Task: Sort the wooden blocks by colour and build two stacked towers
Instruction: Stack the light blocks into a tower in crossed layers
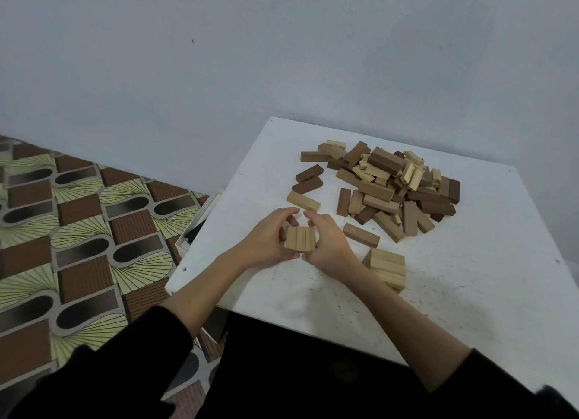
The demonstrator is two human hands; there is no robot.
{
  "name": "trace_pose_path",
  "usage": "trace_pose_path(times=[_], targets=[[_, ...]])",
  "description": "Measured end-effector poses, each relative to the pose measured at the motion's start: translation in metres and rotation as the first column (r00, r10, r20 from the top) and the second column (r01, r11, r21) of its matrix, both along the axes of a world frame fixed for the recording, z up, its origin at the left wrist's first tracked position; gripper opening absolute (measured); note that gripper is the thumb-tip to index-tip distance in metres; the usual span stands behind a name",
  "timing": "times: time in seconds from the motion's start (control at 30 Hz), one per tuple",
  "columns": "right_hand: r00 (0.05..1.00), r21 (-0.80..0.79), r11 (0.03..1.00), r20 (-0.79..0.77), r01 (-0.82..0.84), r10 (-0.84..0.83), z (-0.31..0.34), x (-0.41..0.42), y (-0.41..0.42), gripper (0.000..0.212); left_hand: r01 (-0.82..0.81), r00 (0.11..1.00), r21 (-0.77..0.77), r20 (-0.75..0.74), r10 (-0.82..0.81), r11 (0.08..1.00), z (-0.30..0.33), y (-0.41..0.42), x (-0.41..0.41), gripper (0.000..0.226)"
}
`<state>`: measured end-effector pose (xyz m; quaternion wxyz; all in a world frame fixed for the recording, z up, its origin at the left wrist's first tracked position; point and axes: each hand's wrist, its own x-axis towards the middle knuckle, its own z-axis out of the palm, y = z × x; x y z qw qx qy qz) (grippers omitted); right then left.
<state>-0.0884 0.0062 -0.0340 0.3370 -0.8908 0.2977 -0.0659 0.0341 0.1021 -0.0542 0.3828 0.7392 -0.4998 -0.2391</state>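
The blocks (388, 186) are bare wood, matt and unvarnished, some pale and some dark brown with faint grain. The table (470, 262) has a white painted top, dull and speckled with small marks. The wall (282, 58) looks matt, slightly uneven plaster.

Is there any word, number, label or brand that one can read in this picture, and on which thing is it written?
None can be read. The wooden blocks in the pile, the light blocks held between both hands, the white table and the wall show no text.
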Motion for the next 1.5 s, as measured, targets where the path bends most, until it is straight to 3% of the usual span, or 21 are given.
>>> trace_pose_path(times=[0.53, 0.7, 0.83, 1.1, 1.5], targets=[[0.989, 0.010, 0.999, 0.141, -0.040, 0.038, 0.013, 0.002, 0.000, 0.066, -0.032, 0.997, -0.044, -0.066, 0.030, 0.999, 0.023, 0.001, -0.006, 0.068], [0.987, -0.053, 0.996, 0.138, -0.076, 0.082, 0.045, -0.018, -0.012, 0.081, 0.000, 1.000, -0.121, 0.017, 0.002, 0.993, 0.052, -0.004, -0.014, 0.074], [0.990, -0.188, 0.980, 0.114, -0.059, 0.081, 0.070, -0.055, -0.028, 0.080, 0.082, 0.996, -0.175, -0.001, -0.084, 0.981, 0.068, -0.021, -0.036, 0.077], [0.980, -0.083, 0.996, 0.198, -0.009, 0.026, 0.062, -0.124, -0.046, 0.080, 0.283, 0.959, -0.136, 0.057, -0.277, 0.950, 0.066, -0.053, -0.087, 0.082], [0.990, -0.083, 0.995, 0.132, -0.046, 0.056, 0.037, -0.138, -0.050, 0.087, 0.302, 0.952, -0.051, 0.067, -0.298, 0.952, 0.052, -0.050, -0.101, 0.081]])
